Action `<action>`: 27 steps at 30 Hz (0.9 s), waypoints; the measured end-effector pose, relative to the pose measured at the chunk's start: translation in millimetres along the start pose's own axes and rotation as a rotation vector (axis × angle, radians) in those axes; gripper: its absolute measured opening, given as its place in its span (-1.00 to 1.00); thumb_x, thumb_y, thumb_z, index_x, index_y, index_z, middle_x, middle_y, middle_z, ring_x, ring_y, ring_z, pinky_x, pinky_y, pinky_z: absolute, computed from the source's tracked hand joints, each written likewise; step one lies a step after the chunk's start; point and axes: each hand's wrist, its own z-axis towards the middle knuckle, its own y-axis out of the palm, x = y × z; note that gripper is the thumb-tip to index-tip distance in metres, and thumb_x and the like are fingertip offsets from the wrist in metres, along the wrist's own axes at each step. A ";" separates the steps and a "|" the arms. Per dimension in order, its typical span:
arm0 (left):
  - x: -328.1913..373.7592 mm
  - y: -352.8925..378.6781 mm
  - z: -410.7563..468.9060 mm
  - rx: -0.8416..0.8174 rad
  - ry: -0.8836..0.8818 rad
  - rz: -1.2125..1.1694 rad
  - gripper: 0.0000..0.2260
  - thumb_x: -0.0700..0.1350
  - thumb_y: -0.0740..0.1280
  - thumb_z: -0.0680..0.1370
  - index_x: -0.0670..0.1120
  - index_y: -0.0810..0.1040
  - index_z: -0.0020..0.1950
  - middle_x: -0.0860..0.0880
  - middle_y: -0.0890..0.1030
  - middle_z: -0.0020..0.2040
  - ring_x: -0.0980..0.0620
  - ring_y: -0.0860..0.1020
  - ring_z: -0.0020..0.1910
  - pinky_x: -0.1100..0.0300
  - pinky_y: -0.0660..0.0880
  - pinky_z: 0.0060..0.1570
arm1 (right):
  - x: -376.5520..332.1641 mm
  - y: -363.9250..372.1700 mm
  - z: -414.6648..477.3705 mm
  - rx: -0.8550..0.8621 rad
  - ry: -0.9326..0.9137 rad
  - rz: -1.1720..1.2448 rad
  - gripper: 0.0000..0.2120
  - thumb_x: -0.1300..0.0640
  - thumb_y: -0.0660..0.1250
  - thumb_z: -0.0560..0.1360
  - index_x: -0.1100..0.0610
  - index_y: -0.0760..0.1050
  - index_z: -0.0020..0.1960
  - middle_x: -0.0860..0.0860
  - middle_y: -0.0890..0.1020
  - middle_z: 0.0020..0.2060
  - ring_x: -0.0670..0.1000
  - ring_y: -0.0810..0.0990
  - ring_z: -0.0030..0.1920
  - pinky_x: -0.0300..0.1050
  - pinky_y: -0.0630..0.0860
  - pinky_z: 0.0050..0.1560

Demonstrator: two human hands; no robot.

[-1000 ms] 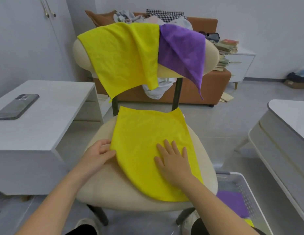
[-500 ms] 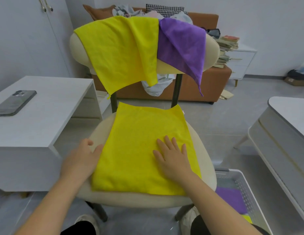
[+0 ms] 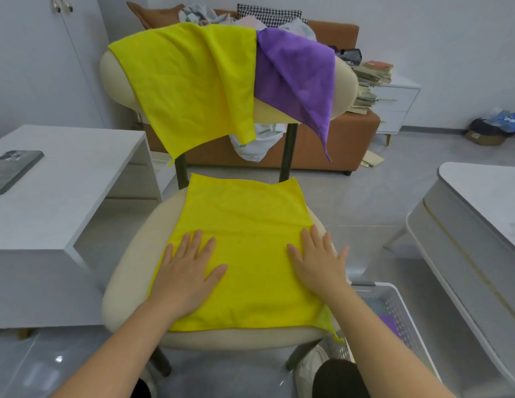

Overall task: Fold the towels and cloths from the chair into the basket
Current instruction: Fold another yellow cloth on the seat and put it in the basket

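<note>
A yellow cloth [image 3: 247, 225] lies spread flat on the cream seat of the chair [image 3: 130, 277]. My left hand [image 3: 187, 271] presses flat on its left half, fingers straight and spread. My right hand [image 3: 319, 262] presses flat on its right edge, fingers partly over the seat. Over the chair back hang a second yellow cloth [image 3: 190, 81] and a purple cloth [image 3: 299, 79]. The white basket [image 3: 394, 308] stands on the floor at the lower right, with a purple cloth [image 3: 390, 323] inside it, partly hidden by my right arm.
A white table [image 3: 63, 202] with a phone [image 3: 12, 170] stands to the left. Another white table [image 3: 480, 219] is on the right. Behind the chair is an orange sofa [image 3: 336, 145] piled with clothes, and a drawer unit [image 3: 397, 104] with stacked books.
The cloth now lies square and flat on the seat. My left hand moved from the cloth's left edge onto the cloth. My right hand slid to the right edge.
</note>
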 end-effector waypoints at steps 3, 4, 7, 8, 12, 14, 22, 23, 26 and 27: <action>2.4 -0.4 -2.6 0.050 -0.012 -0.049 0.04 0.51 -0.55 0.23 0.05 -0.05 0.58 0.00 -0.12 0.59 -0.02 -0.15 0.56 -0.06 -0.15 0.49 | 1.8 -1.6 -3.6 0.026 -0.001 -0.008 -0.33 -0.28 -0.15 0.60 0.06 -0.12 0.58 0.03 -0.15 0.57 0.14 -0.22 0.55 0.39 -0.21 0.44; 3.2 -2.6 -3.0 0.101 0.002 -0.082 -0.02 0.51 -0.43 0.31 0.02 0.09 0.56 -0.02 0.02 0.59 -0.05 -0.02 0.56 -0.07 -0.06 0.49 | -1.5 -3.2 -6.7 0.041 -0.036 -0.013 -0.33 -0.27 -0.14 0.60 0.06 -0.15 0.58 0.03 -0.17 0.57 0.12 -0.24 0.55 0.36 -0.23 0.45; 8.3 -8.4 -5.1 0.407 0.162 -0.170 -0.56 0.26 0.11 0.51 0.00 0.53 0.13 0.02 0.53 0.10 -0.04 0.52 0.14 0.00 0.44 0.10 | -17.4 -7.8 -20.8 0.045 -0.218 0.014 -0.28 -0.32 -0.16 0.56 0.04 -0.15 0.59 -0.01 -0.20 0.57 0.07 -0.27 0.55 0.24 -0.24 0.49; 11.2 -10.5 -6.5 0.481 0.221 -0.212 -0.74 0.18 0.21 0.49 0.04 0.52 -0.03 0.11 0.51 -0.09 0.05 0.53 -0.05 0.08 0.47 -0.08 | -22.4 -8.9 -26.2 0.042 -0.284 0.027 -0.28 -0.34 -0.15 0.56 0.04 -0.08 0.59 -0.01 -0.14 0.57 0.06 -0.21 0.56 0.19 -0.18 0.52; 24.7 -23.1 -23.9 0.252 0.311 -0.329 -0.81 0.24 0.21 0.42 0.14 0.38 -0.22 0.16 0.41 -0.39 0.25 0.40 -0.36 0.27 0.31 -0.35 | -35.0 -9.4 -47.5 0.166 -0.483 0.148 -0.65 -0.04 0.21 0.56 0.05 0.47 0.29 0.03 0.52 0.20 0.10 0.49 0.22 -0.01 0.44 0.13; 27.0 -21.4 -31.2 0.148 0.380 -0.268 -0.77 0.29 0.21 0.42 0.15 0.37 -0.20 0.16 0.43 -0.38 0.30 0.38 -0.35 0.36 0.24 -0.34 | -39.9 -10.6 -58.5 0.159 -0.518 0.163 -0.79 0.02 0.25 0.54 0.03 0.52 0.13 -0.02 0.57 -0.05 0.06 0.55 0.00 -0.07 0.42 -0.11; 20.9 -14.4 -49.9 0.144 0.542 -0.001 -0.62 0.37 0.25 0.30 0.15 0.41 -0.04 0.20 0.45 -0.16 0.18 0.45 -0.16 0.29 0.32 -0.25 | -29.7 2.9 -83.2 0.046 -0.602 -0.002 -0.39 -0.43 0.15 0.30 -0.09 0.44 0.20 -0.09 0.50 0.03 -0.01 0.45 0.04 -0.08 0.40 -0.02; 21.3 -12.6 -52.1 0.199 0.548 0.007 -0.70 0.31 0.24 0.35 0.16 0.41 -0.07 0.20 0.45 -0.19 0.19 0.46 -0.20 0.30 0.34 -0.30 | -28.5 5.6 -86.1 0.068 -0.602 -0.016 -0.40 -0.42 0.17 0.29 -0.10 0.44 0.19 -0.09 0.51 0.02 0.00 0.47 0.02 -0.09 0.40 -0.05; 22.9 -11.8 -56.8 0.296 0.539 -0.010 -0.88 0.14 0.21 0.43 0.14 0.43 -0.15 0.18 0.47 -0.25 0.19 0.46 -0.25 0.30 0.36 -0.35 | -29.6 6.3 -90.9 0.117 -0.584 -0.012 -0.44 -0.37 0.19 0.28 -0.12 0.43 0.18 -0.10 0.52 0.00 0.01 0.51 -0.01 -0.14 0.34 -0.11; 23.8 -11.5 -57.6 0.303 0.533 -0.020 -0.90 0.11 0.20 0.43 0.12 0.43 -0.17 0.16 0.47 -0.26 0.18 0.47 -0.25 0.28 0.37 -0.35 | -30.6 5.1 -91.0 0.117 -0.580 -0.007 -0.44 -0.36 0.19 0.30 -0.11 0.43 0.20 -0.10 0.52 0.02 0.01 0.50 0.01 -0.13 0.33 -0.10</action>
